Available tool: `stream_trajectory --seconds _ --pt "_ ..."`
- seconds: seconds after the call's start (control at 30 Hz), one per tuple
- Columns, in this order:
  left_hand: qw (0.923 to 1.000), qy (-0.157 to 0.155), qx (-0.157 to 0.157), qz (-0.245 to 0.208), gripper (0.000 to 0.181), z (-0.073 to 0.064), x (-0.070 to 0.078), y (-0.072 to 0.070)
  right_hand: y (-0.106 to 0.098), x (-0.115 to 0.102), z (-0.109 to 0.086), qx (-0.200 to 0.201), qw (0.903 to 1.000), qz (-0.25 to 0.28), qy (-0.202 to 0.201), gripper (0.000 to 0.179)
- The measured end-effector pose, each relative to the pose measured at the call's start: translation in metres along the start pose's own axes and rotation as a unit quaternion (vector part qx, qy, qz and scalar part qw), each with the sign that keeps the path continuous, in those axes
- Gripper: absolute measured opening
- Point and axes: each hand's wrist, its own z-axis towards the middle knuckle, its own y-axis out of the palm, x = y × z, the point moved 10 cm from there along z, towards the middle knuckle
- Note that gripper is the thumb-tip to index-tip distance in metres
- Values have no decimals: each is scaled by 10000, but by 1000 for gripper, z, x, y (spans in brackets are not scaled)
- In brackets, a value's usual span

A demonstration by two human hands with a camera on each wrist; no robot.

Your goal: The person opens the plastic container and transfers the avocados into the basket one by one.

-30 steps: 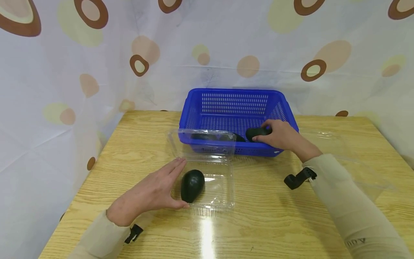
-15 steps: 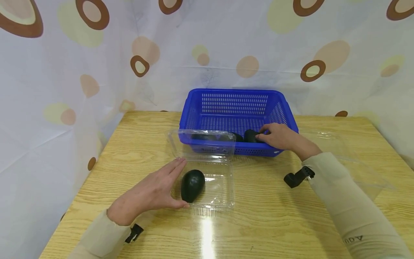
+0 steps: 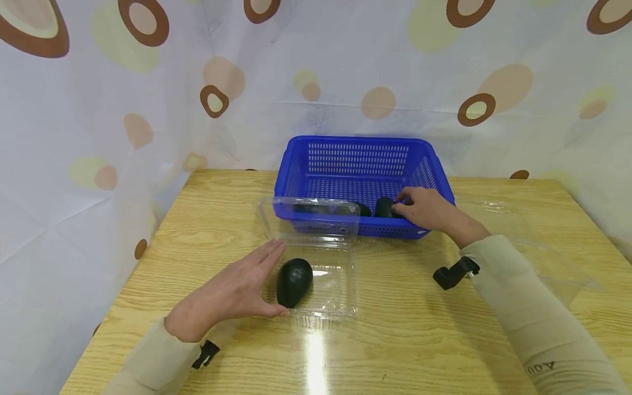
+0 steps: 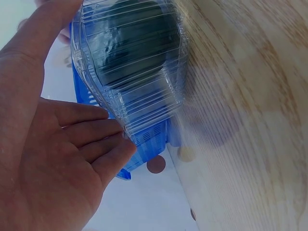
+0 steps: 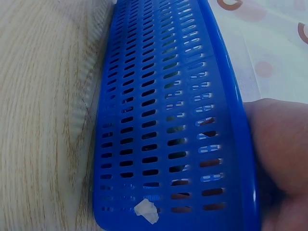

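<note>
- Head view, below centre: left hand (image 3: 231, 289) spreads wide at the left edge of the clear container (image 3: 336, 285), probably steadying it; one avocado (image 3: 294, 283) lies inside.
- Right of centre: right hand (image 3: 427, 208) grips a second avocado (image 3: 383, 207) inside the blue basket (image 3: 365, 141), fingers curled, apparently to control it.

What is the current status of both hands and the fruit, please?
Left hand touching clear container. Right hand on dark fruit inside blue basket. Second fruit in container. Basket's near wall between right hand and container.
</note>
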Motion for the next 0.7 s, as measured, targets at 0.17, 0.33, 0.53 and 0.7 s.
stream_trajectory --seconds 0.17,0.33,0.53,0.7 --pt "9999 -91 -81 -42 115 1 -2 1 -2 0 -1 190 9997 124 -36 41" --pt "10000 -65 -59 -30 115 1 -1 1 -11 -3 -5 620 9977 153 -217 35" --pt "9999 -119 -102 -65 115 0 -3 1 -27 -9 -15 1240 9904 345 -498 29" --pt "9998 -142 -110 -66 115 0 -3 2 -37 -18 -26 1555 9837 523 -740 26"
